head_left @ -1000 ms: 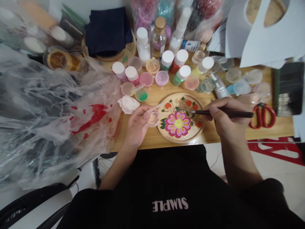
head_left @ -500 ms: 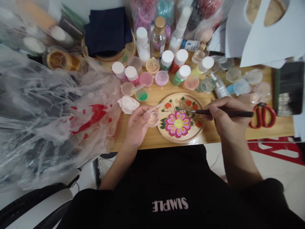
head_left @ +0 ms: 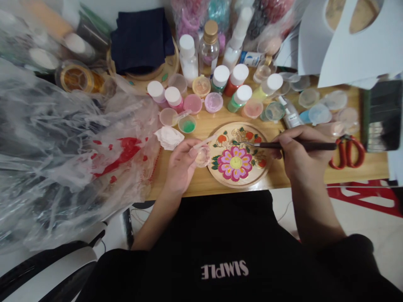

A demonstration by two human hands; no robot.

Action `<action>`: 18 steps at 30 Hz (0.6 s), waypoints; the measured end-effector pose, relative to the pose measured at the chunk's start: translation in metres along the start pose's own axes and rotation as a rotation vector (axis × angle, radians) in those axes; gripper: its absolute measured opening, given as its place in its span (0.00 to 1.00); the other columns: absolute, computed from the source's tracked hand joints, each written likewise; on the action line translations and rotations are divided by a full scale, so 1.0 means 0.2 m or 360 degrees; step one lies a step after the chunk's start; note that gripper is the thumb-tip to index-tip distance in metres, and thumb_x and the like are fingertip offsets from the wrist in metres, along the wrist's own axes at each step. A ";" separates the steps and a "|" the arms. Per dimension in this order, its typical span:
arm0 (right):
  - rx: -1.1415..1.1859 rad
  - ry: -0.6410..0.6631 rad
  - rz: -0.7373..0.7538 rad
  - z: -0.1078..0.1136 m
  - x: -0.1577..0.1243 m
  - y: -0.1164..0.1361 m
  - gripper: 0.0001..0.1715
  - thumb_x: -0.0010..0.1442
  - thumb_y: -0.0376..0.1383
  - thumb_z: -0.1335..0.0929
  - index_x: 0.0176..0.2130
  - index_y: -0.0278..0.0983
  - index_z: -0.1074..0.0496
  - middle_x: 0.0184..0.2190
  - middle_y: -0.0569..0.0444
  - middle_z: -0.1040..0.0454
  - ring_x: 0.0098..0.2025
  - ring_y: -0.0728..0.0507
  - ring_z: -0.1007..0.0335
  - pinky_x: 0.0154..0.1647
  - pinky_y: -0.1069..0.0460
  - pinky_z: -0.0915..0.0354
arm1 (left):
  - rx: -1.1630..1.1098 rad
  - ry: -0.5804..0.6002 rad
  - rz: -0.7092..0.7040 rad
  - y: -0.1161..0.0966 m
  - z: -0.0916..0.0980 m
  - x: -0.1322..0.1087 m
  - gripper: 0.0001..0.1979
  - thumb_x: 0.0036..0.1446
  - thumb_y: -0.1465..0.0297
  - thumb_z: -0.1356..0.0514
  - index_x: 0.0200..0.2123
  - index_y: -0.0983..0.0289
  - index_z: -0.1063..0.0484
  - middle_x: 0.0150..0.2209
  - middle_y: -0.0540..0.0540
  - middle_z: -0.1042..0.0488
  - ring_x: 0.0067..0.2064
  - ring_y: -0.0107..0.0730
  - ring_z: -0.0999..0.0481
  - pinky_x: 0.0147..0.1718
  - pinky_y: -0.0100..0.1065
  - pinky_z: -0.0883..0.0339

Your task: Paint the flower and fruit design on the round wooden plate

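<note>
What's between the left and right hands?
The head view shows the round wooden plate, the small cup and pale stick in the left hand, and the brush in the right hand, its tip over the plate.

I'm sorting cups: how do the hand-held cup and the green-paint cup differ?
The held cup is in the left hand; the green-paint cup stands on the table. The held cup looks pale pinkish; the green-paint cup holds bright green. Both are small.
</note>
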State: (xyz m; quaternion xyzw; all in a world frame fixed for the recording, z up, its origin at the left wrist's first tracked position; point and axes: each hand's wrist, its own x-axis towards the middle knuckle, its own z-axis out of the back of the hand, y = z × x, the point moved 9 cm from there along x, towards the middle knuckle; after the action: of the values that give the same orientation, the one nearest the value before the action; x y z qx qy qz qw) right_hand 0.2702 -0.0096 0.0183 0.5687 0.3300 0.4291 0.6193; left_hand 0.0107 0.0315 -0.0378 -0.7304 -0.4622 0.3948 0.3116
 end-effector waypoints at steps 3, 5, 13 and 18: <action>-0.0018 -0.0027 -0.0013 0.00 0.00 0.00 0.08 0.53 0.29 0.28 0.24 0.39 0.23 0.16 0.60 0.24 0.16 0.50 0.30 0.16 0.56 0.38 | -0.0011 -0.0024 0.0010 0.00 0.00 0.00 0.21 0.47 0.52 0.25 0.33 0.62 0.20 0.30 0.50 0.20 0.30 0.26 0.22 0.29 0.29 0.29; -0.0028 -0.0015 -0.0031 -0.01 0.00 0.00 0.08 0.53 0.29 0.28 0.24 0.39 0.23 0.16 0.61 0.25 0.16 0.50 0.31 0.16 0.56 0.38 | -0.0007 -0.0034 0.0018 0.00 0.00 0.00 0.21 0.46 0.52 0.25 0.33 0.62 0.20 0.30 0.49 0.21 0.30 0.26 0.22 0.29 0.28 0.30; -0.0032 0.0002 -0.0031 0.00 0.00 0.00 0.08 0.54 0.29 0.28 0.24 0.39 0.23 0.16 0.60 0.25 0.15 0.49 0.31 0.15 0.55 0.38 | 0.0005 -0.0056 0.0012 0.00 0.00 0.00 0.20 0.46 0.52 0.25 0.32 0.61 0.20 0.30 0.50 0.21 0.30 0.26 0.23 0.29 0.28 0.29; -0.0056 0.0008 0.0004 -0.01 0.00 0.01 0.08 0.54 0.30 0.28 0.25 0.39 0.23 0.16 0.60 0.25 0.16 0.49 0.30 0.16 0.56 0.38 | 0.0005 -0.0040 0.0009 0.00 0.00 0.00 0.21 0.47 0.52 0.25 0.33 0.62 0.21 0.30 0.50 0.21 0.31 0.27 0.23 0.30 0.29 0.28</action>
State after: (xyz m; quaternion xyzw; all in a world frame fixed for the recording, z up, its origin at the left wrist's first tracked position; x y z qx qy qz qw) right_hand 0.2678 -0.0085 0.0198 0.5570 0.3234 0.4370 0.6279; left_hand 0.0104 0.0318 -0.0371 -0.7262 -0.4634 0.4055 0.3059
